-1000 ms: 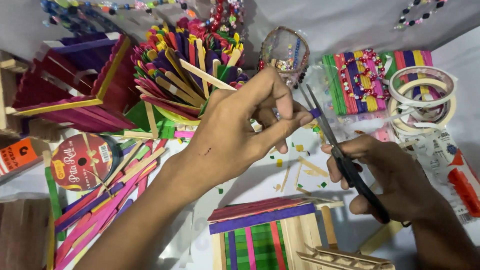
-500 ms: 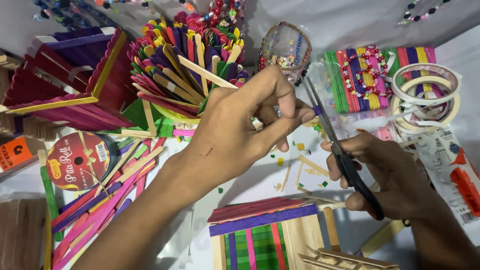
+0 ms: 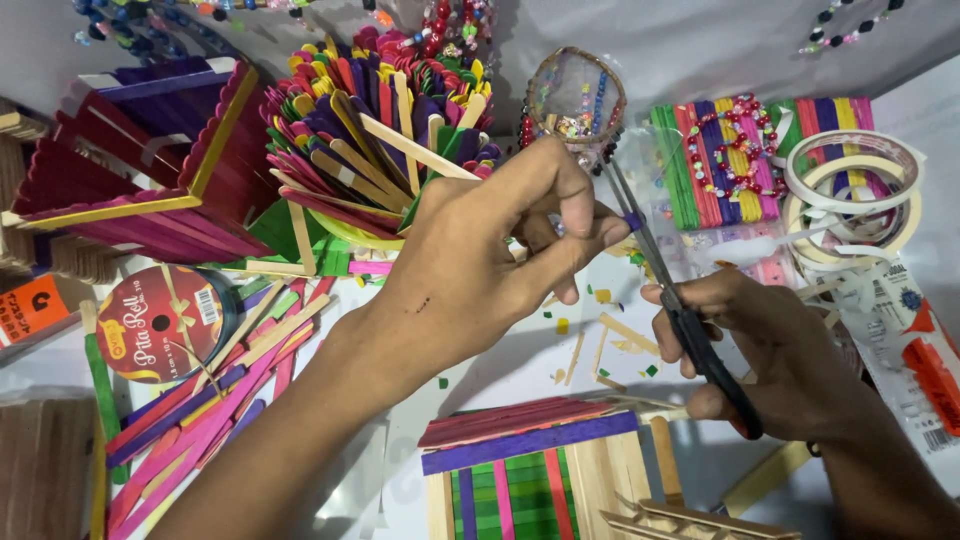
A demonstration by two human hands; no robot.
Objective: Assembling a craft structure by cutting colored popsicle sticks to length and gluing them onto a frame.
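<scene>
1. Head view: left hand (image 3: 480, 270) was pinched shut, fingertips gripping a small purple wooden stick piece (image 3: 631, 221) at the blades.
2. Black-handled steel scissors (image 3: 668, 300) ran long axis up-left to down-right, blades nearly closed on the piece.
3. Right hand (image 3: 770, 350) was curled closed through the handles, lower right.

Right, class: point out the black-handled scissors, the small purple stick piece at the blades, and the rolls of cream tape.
Black-handled scissors (image 3: 700, 345), head view, on the black handle.
Small purple stick piece (image 3: 632, 221), head view, on its exposed end.
Rolls of cream tape (image 3: 852, 165), head view, on the top roll's rim.
</scene>
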